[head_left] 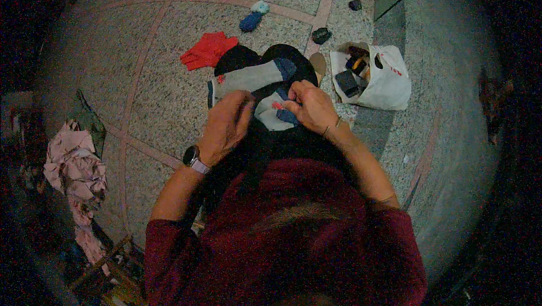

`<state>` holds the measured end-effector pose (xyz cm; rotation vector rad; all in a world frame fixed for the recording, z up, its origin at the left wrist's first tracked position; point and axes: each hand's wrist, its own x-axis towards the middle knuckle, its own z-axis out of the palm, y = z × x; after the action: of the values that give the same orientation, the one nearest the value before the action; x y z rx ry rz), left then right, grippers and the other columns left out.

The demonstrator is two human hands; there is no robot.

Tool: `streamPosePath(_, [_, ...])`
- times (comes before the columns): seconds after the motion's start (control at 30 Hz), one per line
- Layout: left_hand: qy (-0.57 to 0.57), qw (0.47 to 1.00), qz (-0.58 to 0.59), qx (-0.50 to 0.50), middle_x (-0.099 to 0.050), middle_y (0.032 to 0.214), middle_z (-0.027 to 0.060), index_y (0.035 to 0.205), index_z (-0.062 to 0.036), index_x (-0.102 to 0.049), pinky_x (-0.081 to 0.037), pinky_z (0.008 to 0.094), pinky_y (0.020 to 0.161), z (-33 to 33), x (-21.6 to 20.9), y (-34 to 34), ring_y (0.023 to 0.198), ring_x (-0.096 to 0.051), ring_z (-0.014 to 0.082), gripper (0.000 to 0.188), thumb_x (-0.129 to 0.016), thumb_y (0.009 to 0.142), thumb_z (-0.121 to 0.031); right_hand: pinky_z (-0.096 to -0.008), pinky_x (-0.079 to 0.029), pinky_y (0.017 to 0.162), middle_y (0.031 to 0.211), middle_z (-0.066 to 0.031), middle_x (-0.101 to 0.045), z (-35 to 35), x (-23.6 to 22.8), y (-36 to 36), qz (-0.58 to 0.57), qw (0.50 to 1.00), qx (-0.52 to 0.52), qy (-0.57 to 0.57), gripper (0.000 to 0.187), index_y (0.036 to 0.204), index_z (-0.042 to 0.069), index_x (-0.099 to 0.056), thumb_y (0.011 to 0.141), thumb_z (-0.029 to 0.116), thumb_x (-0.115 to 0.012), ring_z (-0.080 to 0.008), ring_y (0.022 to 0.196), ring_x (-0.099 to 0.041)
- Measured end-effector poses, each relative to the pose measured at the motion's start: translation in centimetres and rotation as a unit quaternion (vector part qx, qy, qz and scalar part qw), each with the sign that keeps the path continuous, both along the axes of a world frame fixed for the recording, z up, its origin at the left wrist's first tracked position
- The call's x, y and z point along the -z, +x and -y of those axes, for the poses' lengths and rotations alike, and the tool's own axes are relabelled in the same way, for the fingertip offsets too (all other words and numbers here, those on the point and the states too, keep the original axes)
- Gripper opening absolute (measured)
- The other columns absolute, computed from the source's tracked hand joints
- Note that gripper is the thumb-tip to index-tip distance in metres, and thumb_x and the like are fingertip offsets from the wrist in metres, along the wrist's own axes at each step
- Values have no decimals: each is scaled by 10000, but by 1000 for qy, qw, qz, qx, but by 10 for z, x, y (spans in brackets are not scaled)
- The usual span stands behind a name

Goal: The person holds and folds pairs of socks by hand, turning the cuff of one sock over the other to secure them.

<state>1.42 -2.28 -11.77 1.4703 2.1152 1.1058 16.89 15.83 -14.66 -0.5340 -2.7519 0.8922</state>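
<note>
Looking down onto a lap in black trousers (271,146), we see two grey-and-navy socks by the person's hands. The flat sock (248,80) lies stretched across the knees, with a navy band at its left end, a navy patch at its right end and a small red motif near the band. Closer to the body lies the bunched sock (274,115), which also shows navy patches and a red motif. We see the right hand (311,105) at its right side, the thumb and fingers closed in a pinch on it. The left hand (227,122) is just below the flat sock, with its fingers curled inward; it is blurred there, so we cannot tell whether they grip any fabric.

On the left wrist we note a round, dark-faced watch (192,155) with a pale strap, and on the right wrist a thin bracelet (332,127). Both arms come out of a maroon shirt (282,193).

Beyond the knees, on the speckled floor (149,80), we make out a crumpled red cloth (210,50), a blue bundle (250,22) touching a pale blue one, and two small black bundles (322,36). To the right sits a white plastic bag (392,88), its mouth open on dark and yellow items. Far to the left we see crumpled pinkish paper (73,156).
</note>
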Motion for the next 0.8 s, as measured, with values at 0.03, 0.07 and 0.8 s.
streamPosePath(0.03, [-53,995,74,45,-602,759,169,1053,-20,-498,-457,384,602,-6,-14,7,659,-589,343,265,-575,909,-229,-318,-418,570,654,-39,-503,-4,9,5,6,997,28,-67,200,841,47,-541,846,205,-665,-177,598,-494])
streamPosePath(0.07, [-72,988,131,22,-594,739,163,1066,-21,-482,-452,379,599,-5,-11,16,650,-589,324,294,-580,909,-249,-292,-403,567,665,-16,-492,-7,5,5,21,987,35,-152,190,830,55,-535,852,195,-661,-142,611,-478])
streamPosePath(0.8, [-4,923,383,-46,-580,1003,4,1096,-30,-551,-435,222,798,-10,-56,3,906,-527,88,240,-592,864,-77,-265,-499,731,940,-37,-623,-47,-83,21,-249,744,194,-589,255,1126,11,-552,887,90,-597,-121,799,-597])
